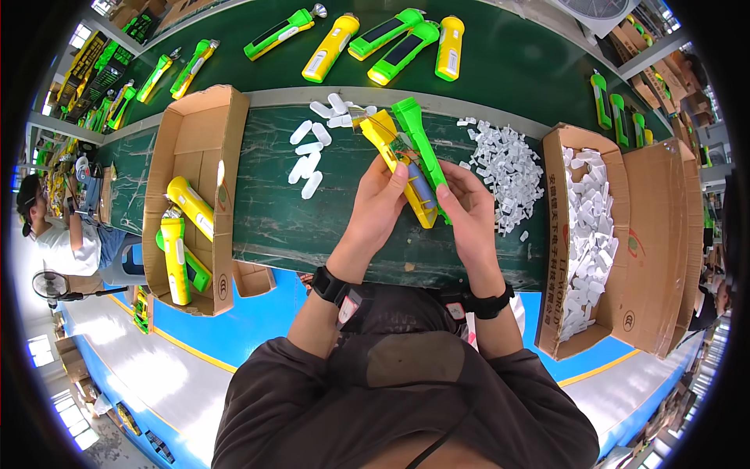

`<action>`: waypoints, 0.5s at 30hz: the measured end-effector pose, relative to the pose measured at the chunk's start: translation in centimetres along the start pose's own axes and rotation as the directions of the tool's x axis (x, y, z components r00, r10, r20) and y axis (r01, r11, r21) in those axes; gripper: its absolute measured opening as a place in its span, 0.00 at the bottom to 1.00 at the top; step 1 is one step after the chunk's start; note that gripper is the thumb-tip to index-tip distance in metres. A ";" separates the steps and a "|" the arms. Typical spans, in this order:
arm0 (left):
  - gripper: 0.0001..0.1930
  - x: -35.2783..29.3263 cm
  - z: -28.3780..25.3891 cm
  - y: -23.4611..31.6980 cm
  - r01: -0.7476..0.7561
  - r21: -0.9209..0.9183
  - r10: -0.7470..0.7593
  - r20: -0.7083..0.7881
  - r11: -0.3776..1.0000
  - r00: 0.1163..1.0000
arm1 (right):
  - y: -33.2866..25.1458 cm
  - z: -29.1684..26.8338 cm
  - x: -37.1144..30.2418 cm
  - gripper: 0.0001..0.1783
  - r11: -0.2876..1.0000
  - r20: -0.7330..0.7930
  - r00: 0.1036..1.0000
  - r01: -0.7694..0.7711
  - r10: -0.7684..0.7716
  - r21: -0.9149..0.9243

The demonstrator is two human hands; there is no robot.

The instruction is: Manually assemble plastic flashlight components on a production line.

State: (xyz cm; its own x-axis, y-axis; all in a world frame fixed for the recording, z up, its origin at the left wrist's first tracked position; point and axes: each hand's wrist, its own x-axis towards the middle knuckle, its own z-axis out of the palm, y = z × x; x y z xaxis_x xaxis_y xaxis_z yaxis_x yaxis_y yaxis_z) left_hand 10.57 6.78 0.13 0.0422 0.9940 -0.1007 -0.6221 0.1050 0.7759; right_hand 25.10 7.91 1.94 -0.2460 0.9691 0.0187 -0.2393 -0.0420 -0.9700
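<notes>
Over the green worktop I hold an opened flashlight in two halves, tilted side by side. My left hand (pixel 378 205) is closed on the yellow flashlight half (pixel 378 130), which has a grey-blue cylindrical battery (pixel 422 187) and thin wires inside. The green flashlight half (pixel 411 123) is in my right hand (pixel 472 215), gripped near its lower end. The two halves lie close together; whether wires join them is hard to make out. White oval pieces (pixel 309 165) are scattered left of my hands, and a heap of small clear-white pieces (pixel 506 173) lies to the right.
A cardboard box (pixel 205 105) with several flashlights stands at left. At right, another cardboard box (pixel 556 234) holds white plastic pieces (pixel 587 227). Beyond the worktop edge, several green-and-yellow flashlights (pixel 331 48) lie on a green belt. A person (pixel 66 234) sits far left.
</notes>
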 end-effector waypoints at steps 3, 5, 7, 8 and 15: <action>0.21 0.0 0.3 -0.2 -0.011 -0.007 0.011 0.008 1.000 1.000 | 0.4 0.3 -0.1 0.20 0.999 -0.014 1.000 -0.001 0.001 0.050; 0.21 -0.1 0.4 -0.4 -0.027 -0.014 0.027 0.024 1.000 0.999 | 1.6 0.5 -0.3 0.20 1.000 -0.018 0.999 0.030 -0.030 0.007; 0.22 -0.2 0.3 -0.9 -0.065 -0.060 0.064 -0.024 0.996 0.998 | 2.7 0.8 -0.6 0.19 0.996 -0.016 0.999 0.044 -0.045 -0.080; 0.21 -0.5 -0.1 -1.0 -0.080 -0.033 0.079 -0.036 0.996 0.996 | 3.0 1.0 -0.7 0.18 0.986 0.009 0.996 0.086 -0.086 -0.144; 0.28 -3.8 -3.6 1.8 -0.135 -0.002 0.133 -0.139 0.991 0.981 | 2.5 1.5 1.1 0.14 0.902 0.106 0.973 0.231 -0.206 -0.365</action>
State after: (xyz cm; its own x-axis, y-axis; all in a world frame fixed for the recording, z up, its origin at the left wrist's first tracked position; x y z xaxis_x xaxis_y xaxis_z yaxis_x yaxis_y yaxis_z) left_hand 6.46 3.09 -0.32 -0.1499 0.9853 -0.0819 -0.6239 -0.0299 0.7810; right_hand 22.85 8.47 -0.13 -0.2893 0.9257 0.2435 0.0701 0.2742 -0.9591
